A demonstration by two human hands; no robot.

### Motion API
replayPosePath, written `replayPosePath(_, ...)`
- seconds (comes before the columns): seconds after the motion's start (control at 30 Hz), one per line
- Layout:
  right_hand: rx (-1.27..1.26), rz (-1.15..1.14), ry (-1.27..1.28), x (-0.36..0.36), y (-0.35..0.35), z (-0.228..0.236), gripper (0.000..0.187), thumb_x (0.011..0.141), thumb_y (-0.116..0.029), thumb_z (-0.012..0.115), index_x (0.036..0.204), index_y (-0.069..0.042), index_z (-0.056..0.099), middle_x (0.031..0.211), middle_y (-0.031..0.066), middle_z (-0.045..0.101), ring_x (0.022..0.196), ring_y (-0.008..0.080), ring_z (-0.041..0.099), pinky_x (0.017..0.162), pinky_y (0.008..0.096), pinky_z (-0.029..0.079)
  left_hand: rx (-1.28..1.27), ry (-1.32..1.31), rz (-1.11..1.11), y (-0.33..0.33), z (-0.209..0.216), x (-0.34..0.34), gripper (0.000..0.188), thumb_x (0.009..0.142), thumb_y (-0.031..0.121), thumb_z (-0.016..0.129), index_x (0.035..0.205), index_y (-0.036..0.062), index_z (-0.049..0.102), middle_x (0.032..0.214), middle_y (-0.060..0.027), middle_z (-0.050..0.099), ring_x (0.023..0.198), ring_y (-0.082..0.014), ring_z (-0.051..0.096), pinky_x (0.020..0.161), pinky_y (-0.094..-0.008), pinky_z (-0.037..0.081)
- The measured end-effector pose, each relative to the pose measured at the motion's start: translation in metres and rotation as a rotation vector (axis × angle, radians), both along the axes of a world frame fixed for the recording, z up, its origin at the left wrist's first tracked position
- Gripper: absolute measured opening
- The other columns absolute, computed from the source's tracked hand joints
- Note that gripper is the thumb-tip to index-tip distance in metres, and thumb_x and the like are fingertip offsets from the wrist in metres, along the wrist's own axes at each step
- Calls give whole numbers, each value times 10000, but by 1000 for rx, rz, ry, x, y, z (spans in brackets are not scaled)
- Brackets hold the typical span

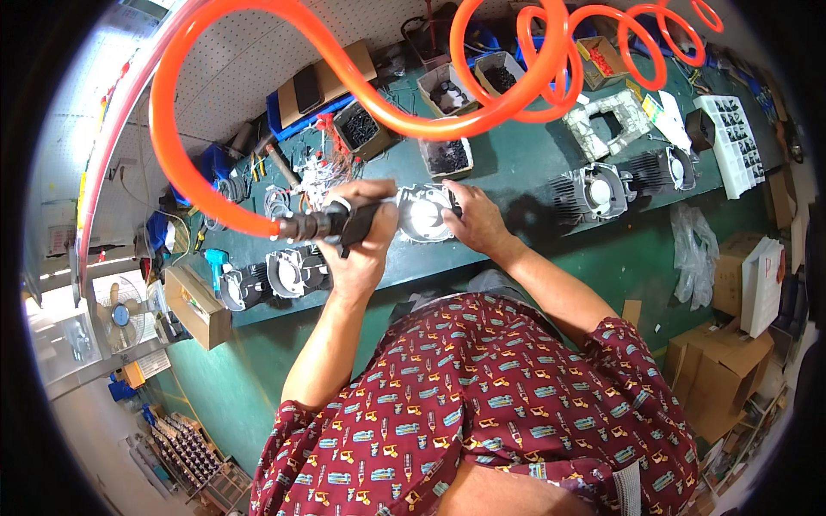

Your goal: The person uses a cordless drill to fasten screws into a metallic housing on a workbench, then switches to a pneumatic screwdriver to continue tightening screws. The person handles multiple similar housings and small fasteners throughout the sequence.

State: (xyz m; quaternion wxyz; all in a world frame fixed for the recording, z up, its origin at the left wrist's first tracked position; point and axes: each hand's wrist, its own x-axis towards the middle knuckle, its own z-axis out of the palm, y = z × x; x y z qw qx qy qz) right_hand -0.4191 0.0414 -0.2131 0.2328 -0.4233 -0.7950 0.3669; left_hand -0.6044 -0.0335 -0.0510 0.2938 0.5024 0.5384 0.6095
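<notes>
My left hand [360, 258] is wrapped round a black air tool [356, 227], whose rear fitting joins a thick orange coiled air hose [202, 193]. The tool's front end is hidden by the fingers, so its exact kind does not show. Just right of it, a round, bright metal housing [416, 225] lies on the green workbench [516, 163]. My right hand [478, 220] grips the housing's right edge, thumb and fingers over its rim. Similar finned housings sit to the left [292, 272] and to the right [598, 191] along the bench's near edge.
Boxes of small black parts [360, 127], a cluster of wires [318, 168] and a hammer [280, 163] lie behind my hands. A white tray of parts [731, 142] stands at the far right. The hose loops overhead. Cardboard boxes [714, 374] stand on the floor.
</notes>
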Motion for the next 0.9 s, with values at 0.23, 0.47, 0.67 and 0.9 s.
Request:
replayPosePath(0.23, 98, 0, 74, 2, 0, -13, 474, 933, -185, 575, 1370, -4, 539, 1271, 232, 657, 1155, 445, 608, 1010, 519, 506, 75, -212, 46, -34, -34, 7, 282, 880, -48, 678, 1117, 30, 547, 1074, -156, 696, 1058, -248, 678, 1007, -438, 524)
replayPosePath(0.47, 178, 17, 45, 2, 1, -18, 443, 938, -129, 548, 1358, 11, 545, 1267, 232, 659, 1135, 443, 619, 997, 506, 515, 81, -203, 86, -37, -39, 5, 268, 881, -62, 666, 1104, 24, 544, 1080, -156, 693, 1073, -260, 681, 1023, -449, 519)
replayPosePath(0.67, 214, 6, 53, 0, 2, -17, 443, 937, -130, 571, 1357, 7, 545, 1230, 238, 666, 1099, 449, 632, 960, 509, 530, 25, -108, 15, -39, -33, 12, 268, 861, -66, 696, 1091, 11, 582, 1105, -160, 702, 1091, -269, 683, 1014, -433, 530)
replayPosePath(0.9, 343, 27, 207, 1, 4, -32, 495, 929, -184, 661, 1375, -7, 539, 1149, 256, 682, 1032, 477, 654, 883, 515, 552, 5, 212, -190, -35, -25, 24, 249, 832, -94, 661, 1031, 25, 572, 1004, -129, 705, 1027, -257, 690, 1113, -474, 475)
